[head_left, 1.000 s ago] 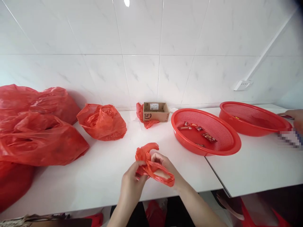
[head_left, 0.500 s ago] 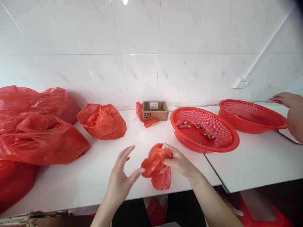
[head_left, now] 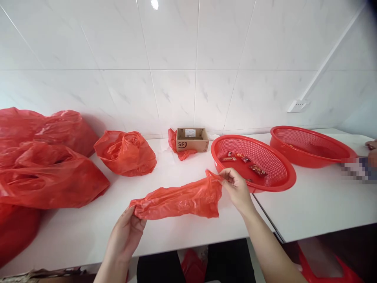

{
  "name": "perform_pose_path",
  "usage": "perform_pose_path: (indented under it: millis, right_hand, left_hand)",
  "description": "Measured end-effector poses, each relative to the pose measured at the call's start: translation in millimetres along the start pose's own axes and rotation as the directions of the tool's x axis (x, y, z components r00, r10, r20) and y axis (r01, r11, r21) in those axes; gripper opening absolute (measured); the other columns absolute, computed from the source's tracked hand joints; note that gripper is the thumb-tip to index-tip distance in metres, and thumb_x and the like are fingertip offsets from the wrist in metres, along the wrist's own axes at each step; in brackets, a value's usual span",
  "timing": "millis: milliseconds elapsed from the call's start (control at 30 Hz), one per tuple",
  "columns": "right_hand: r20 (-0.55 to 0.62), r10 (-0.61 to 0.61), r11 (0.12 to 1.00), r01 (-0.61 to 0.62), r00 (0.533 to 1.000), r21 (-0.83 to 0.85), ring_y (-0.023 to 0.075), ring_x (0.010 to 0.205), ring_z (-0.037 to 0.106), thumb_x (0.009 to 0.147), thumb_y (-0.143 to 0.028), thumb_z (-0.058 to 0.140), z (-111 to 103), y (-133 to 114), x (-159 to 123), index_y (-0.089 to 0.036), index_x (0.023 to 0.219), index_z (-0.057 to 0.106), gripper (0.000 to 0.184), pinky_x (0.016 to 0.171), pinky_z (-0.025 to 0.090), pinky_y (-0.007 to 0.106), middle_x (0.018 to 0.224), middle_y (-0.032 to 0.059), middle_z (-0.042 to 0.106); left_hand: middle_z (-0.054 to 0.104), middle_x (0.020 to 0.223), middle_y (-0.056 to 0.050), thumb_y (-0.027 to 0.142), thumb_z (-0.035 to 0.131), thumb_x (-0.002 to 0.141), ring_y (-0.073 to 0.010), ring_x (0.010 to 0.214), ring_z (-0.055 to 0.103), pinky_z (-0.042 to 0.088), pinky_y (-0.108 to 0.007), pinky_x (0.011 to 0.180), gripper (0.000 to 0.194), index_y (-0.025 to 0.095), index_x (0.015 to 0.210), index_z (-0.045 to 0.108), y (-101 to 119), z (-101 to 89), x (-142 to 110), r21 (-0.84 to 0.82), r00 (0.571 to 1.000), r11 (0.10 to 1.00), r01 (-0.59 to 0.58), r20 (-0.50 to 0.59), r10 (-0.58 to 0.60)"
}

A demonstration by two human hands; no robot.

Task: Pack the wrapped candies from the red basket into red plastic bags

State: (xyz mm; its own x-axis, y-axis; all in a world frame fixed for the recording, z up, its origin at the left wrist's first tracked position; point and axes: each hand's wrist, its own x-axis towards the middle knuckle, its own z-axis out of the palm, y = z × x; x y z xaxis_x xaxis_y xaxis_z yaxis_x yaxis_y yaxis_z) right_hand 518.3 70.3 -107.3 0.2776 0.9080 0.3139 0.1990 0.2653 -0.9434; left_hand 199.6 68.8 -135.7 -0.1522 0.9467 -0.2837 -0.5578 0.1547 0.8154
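Observation:
A small red plastic bag (head_left: 179, 200) is stretched out lengthwise above the white table (head_left: 88, 232). My left hand (head_left: 125, 232) pinches its left end, low and near the table's front edge. My right hand (head_left: 235, 186) pinches its right end, just in front of the nearer red mesh basket (head_left: 279, 179). Both hands are closed on the bag. That basket holds several small wrapped candies (head_left: 244, 161).
Large red plastic bags (head_left: 44, 173) lie piled at the left, and a smaller full red bag (head_left: 126, 153) sits behind the middle. A small cardboard box (head_left: 191, 139) stands by the tiled wall. A second red basket (head_left: 312, 145) is at the right, with another person's hand (head_left: 371, 151) beside it.
The bag was bunched in my right hand with my left hand open beside it. My left hand has taken one end and the hands have pulled apart, stretching the bag out.

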Motion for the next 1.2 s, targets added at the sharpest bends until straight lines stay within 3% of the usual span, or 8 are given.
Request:
perform_pose_path:
  millis: [167,333,433,600,733,833,967,1200]
  right_hand:
    - [0.016,0.037,0.999,-0.038,0.999,0.027,0.0157,0.075,0.057,0.079,-0.033,0.065,0,5,1,-0.02,0.085,0.058,0.017,0.07,0.047,0.03,0.084,0.0016,0.06]
    - [0.068,0.027,1.0,-0.027,0.997,-0.004,0.0165,0.077,0.059,0.08,-0.029,0.061,21,0,-3,-0.02,0.086,0.059,0.011,0.071,0.047,0.03,0.084,0.0026,0.063]
    - [0.085,-0.007,1.0,0.007,0.996,-0.008,0.017,0.079,0.061,0.082,-0.027,0.058,25,-1,-4,-0.021,0.088,0.059,0.009,0.073,0.048,0.031,0.086,0.003,0.063]
    - [0.057,-0.06,0.992,0.066,0.997,-0.111,0.02,0.095,0.061,0.081,-0.013,0.049,5,-6,-6,-0.021,0.093,0.06,0.018,0.089,0.048,0.038,0.099,0.006,0.063]
    - [-0.048,-0.237,0.961,0.227,0.97,-0.154,0.0195,0.098,0.061,0.081,-0.007,0.045,6,-53,-34,-0.024,0.097,0.058,0.027,0.089,0.048,0.036,0.101,0.0048,0.063]
    - [0.345,-0.344,0.899,0.412,0.873,-0.146,0.0189,0.088,0.061,0.086,-0.01,0.046,33,-81,-56,-0.026,0.1,0.06,0.024,0.078,0.049,0.032,0.097,0.0044,0.065]
    - [0.567,-0.056,0.778,0.392,0.822,-0.491,0.0244,0.095,0.06,0.087,-0.016,0.049,52,-56,-46,-0.023,0.099,0.065,0.021,0.079,0.046,0.037,0.097,0.0077,0.067]
    - [0.651,0.35,0.8,0.147,0.674,-0.582,0.0172,0.066,0.064,0.073,-0.018,0.063,-19,7,-10,-0.033,0.118,0.066,0.047,0.053,0.042,0.024,0.083,-0.0003,0.07]
  left_hand:
    - [0.063,0.116,-0.007,0.038,0.072,0.076,-0.0241,0.108,0.061,0.052,-0.04,0.091,0.039,0.024,0.111,0.06,0,-3.9,-23,0.392,0.979,0.897,-0.204,0.067,0.194]
    - [0.039,0.147,-0.01,0.031,0.072,0.075,-0.0324,0.137,0.037,0.032,-0.053,0.11,0.046,0.028,0.118,0.057,2,30.9,-61,0.69,0.532,0.072,-0.72,0.483,0.695]
    - [0.048,0.143,-0.012,0.033,0.069,0.076,-0.0375,0.13,0.044,0.039,-0.055,0.101,0.041,0.028,0.117,0.063,-15,40.8,-59,0.717,0.632,-0.065,-0.694,0.65,0.422]
    - [0.074,0.1,-0.009,0.033,0.05,0.087,-0.0306,0.092,0.067,0.049,-0.041,0.079,0.033,0.024,0.113,0.067,-32,28.9,-31,0.916,0.931,0.17,-0.365,0.354,0.092]
    - [0.075,0.098,-0.005,0.036,0.052,0.086,-0.0247,0.089,0.067,0.048,-0.031,0.075,0.028,0.023,0.104,0.07,-25,35.2,-30,0.88,0.947,0.358,-0.313,0.315,0.054]
    - [0.074,0.093,-0.004,0.034,0.055,0.085,-0.0224,0.084,0.066,0.047,-0.029,0.073,0.029,0.02,0.105,0.07,-20,51.1,-38,0.825,0.935,0.464,-0.322,0.353,0.022]
    - [0.071,0.081,-0.003,0.04,0.061,0.084,-0.0201,0.077,0.064,0.049,-0.028,0.07,0.026,0.018,0.095,0.071,-8,52.7,-41,0.642,0.908,0.73,-0.235,0.412,-0.07]
    - [0.071,0.078,-0.003,0.019,0.068,0.077,-0.0141,0.065,0.065,0.054,-0.023,0.057,0.006,0.015,0.081,0.07,7,1.2,-23,0.014,0.964,0.965,0.262,0.031,-0.263]
